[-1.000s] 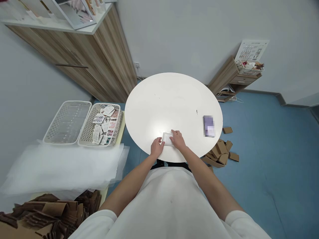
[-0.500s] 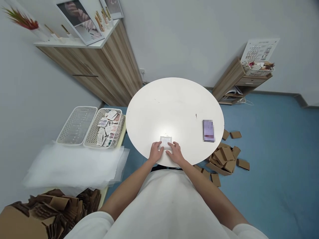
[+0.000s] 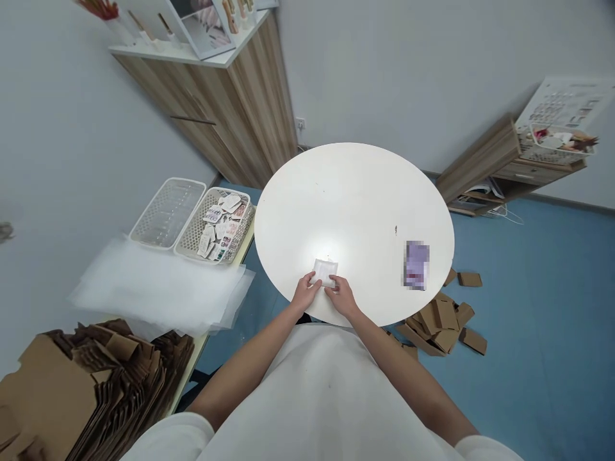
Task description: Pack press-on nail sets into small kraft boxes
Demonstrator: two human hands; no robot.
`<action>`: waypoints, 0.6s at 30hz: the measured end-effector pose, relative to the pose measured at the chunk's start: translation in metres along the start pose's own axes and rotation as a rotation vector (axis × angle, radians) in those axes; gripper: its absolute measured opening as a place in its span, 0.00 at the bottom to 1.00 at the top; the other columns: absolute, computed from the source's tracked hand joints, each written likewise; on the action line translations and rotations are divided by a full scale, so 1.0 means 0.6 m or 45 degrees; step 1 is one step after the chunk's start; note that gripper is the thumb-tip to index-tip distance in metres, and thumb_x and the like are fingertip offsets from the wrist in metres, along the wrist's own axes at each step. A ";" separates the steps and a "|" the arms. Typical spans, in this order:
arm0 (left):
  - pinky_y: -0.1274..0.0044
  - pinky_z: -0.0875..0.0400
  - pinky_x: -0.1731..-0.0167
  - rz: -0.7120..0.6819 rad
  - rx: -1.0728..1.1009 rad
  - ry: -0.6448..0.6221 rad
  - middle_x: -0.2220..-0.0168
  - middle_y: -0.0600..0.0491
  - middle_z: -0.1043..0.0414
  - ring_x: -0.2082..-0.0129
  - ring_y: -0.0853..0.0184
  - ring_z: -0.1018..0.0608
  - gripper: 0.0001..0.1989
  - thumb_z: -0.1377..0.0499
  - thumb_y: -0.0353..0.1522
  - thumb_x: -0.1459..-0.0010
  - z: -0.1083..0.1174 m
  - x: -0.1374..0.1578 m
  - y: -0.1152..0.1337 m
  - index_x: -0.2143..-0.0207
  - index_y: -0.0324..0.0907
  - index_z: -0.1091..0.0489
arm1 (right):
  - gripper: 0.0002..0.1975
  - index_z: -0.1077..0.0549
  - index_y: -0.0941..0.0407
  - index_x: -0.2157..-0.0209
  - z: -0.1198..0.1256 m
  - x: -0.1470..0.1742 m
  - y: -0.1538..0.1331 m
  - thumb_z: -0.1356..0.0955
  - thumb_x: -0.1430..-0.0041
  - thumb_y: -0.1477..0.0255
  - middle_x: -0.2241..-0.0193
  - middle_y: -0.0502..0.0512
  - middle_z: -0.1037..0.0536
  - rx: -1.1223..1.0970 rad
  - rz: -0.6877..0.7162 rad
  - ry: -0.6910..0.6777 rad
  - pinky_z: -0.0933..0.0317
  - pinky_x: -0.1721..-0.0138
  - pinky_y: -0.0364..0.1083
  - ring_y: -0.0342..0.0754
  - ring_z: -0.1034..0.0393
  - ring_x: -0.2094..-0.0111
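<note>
Both hands engaged with 1 white packet (image 3: 325,271), which lies directly ahead of and between them, over the near part of the white table (image 3: 355,192). Left hand (image 3: 304,294): thumb and fingers pinch the packet's near left corner. Right hand (image 3: 343,298): thumb and index grip its near right corner. Whether the packet is fully raised off the table surface cannot be told from this angle.

Change noted: 1.0 s ago the right hand reached along the packet's far right side; it is now drawn back to the near corner, roughly level with the left. Against 0.5 s ago, the packet sits slightly turned, its far right corner dipping toward the right hand, and both grips look closer in. The view has also swung, so the surroundings sit further right in frame.

Right of the right hand, well apart on the same table: 1 purple item (image 3: 416,266) (pixelated, so its nature is not readable). Beyond it, on the floor, brown cardboard boxes (image 3: 444,320). Left of the left hand: a basket of printed packets (image 3: 196,237), white translucent sheets (image 3: 163,282) and, nearer the body, stacked folded cardboard (image 3: 120,378).
</note>
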State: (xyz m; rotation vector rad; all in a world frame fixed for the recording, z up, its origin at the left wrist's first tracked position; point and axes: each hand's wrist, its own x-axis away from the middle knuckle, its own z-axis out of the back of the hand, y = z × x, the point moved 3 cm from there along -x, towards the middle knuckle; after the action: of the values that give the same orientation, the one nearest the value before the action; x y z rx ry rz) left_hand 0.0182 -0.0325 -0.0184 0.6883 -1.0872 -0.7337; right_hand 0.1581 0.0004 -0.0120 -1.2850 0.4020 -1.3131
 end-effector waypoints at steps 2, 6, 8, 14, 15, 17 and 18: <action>0.76 0.34 0.60 -0.027 0.002 0.036 0.51 0.45 0.37 0.55 0.64 0.30 0.24 0.47 0.42 0.47 0.007 -0.007 -0.002 0.49 0.42 0.40 | 0.23 0.39 0.53 0.51 -0.007 -0.011 -0.005 0.38 0.51 0.68 0.51 0.57 0.38 0.036 -0.006 0.016 0.37 0.58 0.47 0.47 0.35 0.57; 0.75 0.35 0.58 -0.056 0.016 0.101 0.48 0.46 0.41 0.51 0.63 0.34 0.24 0.47 0.41 0.47 0.042 -0.027 -0.005 0.49 0.43 0.42 | 0.23 0.39 0.52 0.51 -0.034 -0.045 -0.036 0.38 0.52 0.70 0.51 0.56 0.37 0.083 0.017 0.016 0.38 0.57 0.48 0.48 0.36 0.56; 0.74 0.36 0.57 -0.062 0.026 0.129 0.47 0.46 0.43 0.49 0.62 0.36 0.25 0.47 0.41 0.47 0.070 -0.041 -0.006 0.47 0.43 0.44 | 0.24 0.39 0.53 0.51 -0.056 -0.069 -0.059 0.38 0.52 0.70 0.51 0.56 0.37 0.099 0.032 -0.010 0.39 0.55 0.48 0.47 0.37 0.55; 0.71 0.39 0.51 -0.149 -0.076 0.169 0.46 0.48 0.42 0.47 0.63 0.38 0.24 0.47 0.32 0.49 0.177 -0.103 -0.011 0.48 0.44 0.45 | 0.28 0.44 0.53 0.47 -0.142 -0.144 -0.128 0.38 0.53 0.70 0.46 0.54 0.42 0.167 0.082 -0.119 0.43 0.51 0.48 0.48 0.41 0.50; 0.70 0.41 0.50 -0.190 -0.129 0.178 0.45 0.49 0.43 0.46 0.62 0.39 0.24 0.47 0.30 0.50 0.195 -0.115 -0.010 0.48 0.44 0.44 | 0.30 0.45 0.53 0.46 -0.156 -0.156 -0.138 0.38 0.53 0.70 0.45 0.54 0.43 0.176 0.086 -0.131 0.43 0.50 0.48 0.48 0.42 0.49; 0.68 0.45 0.47 -0.277 -0.250 0.200 0.44 0.50 0.45 0.45 0.62 0.42 0.26 0.47 0.26 0.53 0.229 -0.139 -0.005 0.49 0.44 0.42 | 0.33 0.49 0.53 0.44 -0.183 -0.179 -0.156 0.37 0.54 0.70 0.43 0.55 0.46 0.194 0.085 -0.148 0.45 0.49 0.49 0.49 0.43 0.48; 0.67 0.47 0.46 -0.309 -0.304 0.208 0.44 0.50 0.46 0.44 0.61 0.43 0.27 0.47 0.25 0.54 0.244 -0.151 -0.002 0.49 0.44 0.42 | 0.35 0.51 0.54 0.43 -0.195 -0.190 -0.165 0.37 0.54 0.70 0.43 0.56 0.47 0.205 0.084 -0.156 0.46 0.48 0.50 0.50 0.44 0.47</action>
State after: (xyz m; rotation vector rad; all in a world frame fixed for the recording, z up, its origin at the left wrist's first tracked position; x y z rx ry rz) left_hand -0.1459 0.0203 -0.0208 0.6685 -0.7590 -0.9806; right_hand -0.0203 0.0688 -0.0147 -1.2000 0.2456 -1.1807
